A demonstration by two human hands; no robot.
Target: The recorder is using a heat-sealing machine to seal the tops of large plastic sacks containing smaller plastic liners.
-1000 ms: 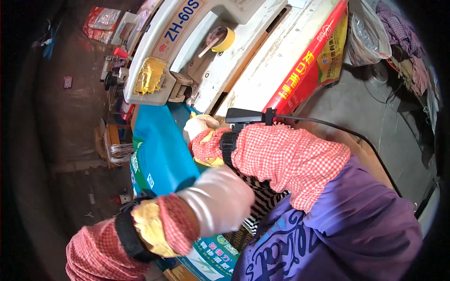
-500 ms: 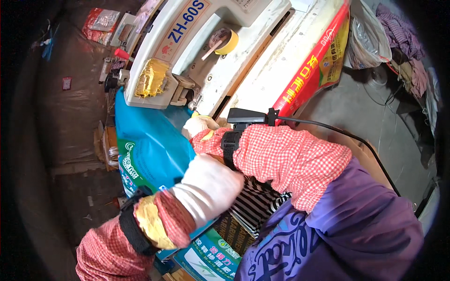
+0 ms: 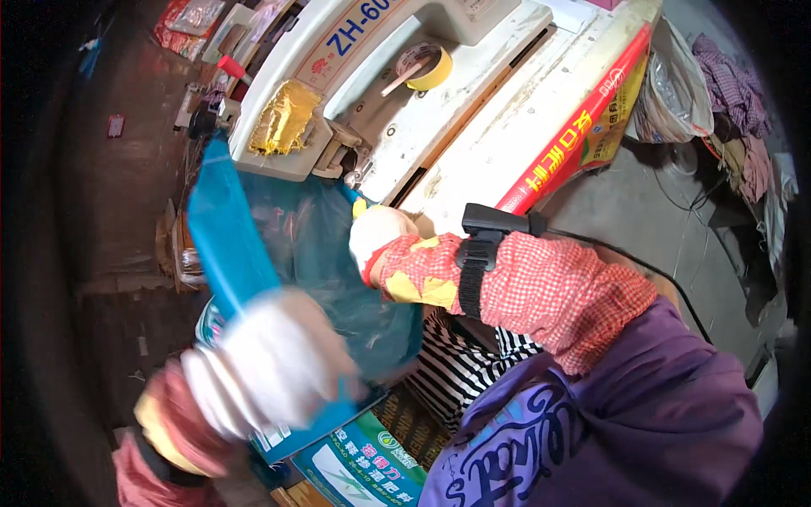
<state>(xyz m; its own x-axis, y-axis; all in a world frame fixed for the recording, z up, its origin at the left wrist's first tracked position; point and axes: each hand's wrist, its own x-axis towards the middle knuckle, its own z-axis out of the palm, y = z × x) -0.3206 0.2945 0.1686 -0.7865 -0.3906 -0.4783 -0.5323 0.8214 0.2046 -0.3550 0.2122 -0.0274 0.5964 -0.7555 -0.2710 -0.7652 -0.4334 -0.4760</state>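
Observation:
A blue plastic bag [image 3: 224, 224] spreads out below the head of a white sewing machine [image 3: 291, 63], its dark teal side [image 3: 325, 245] showing. My left hand [image 3: 279, 355], in a white glove and blurred by motion, is closed on the bag, with blue plastic running above and below the fist. My right hand [image 3: 380, 237], also gloved in white with yellow at a fingertip, is closed at the bag's far edge beside the presser foot [image 3: 359, 173]. Its fingers are partly hidden by the glove and wrist.
A roll of yellow tape [image 3: 431, 68] lies on the machine bed. A red and yellow printed sack [image 3: 566, 144] hangs along the table edge. Printed green bags [image 3: 363, 460] lie below my hands. Cloth pieces [image 3: 731, 72] are piled at far right, beside a white sack [image 3: 672, 93].
My left hand has swung left and down, pulling blue plastic with it and exposing the bag's dark teal side. My right hand has shifted slightly right in the view.

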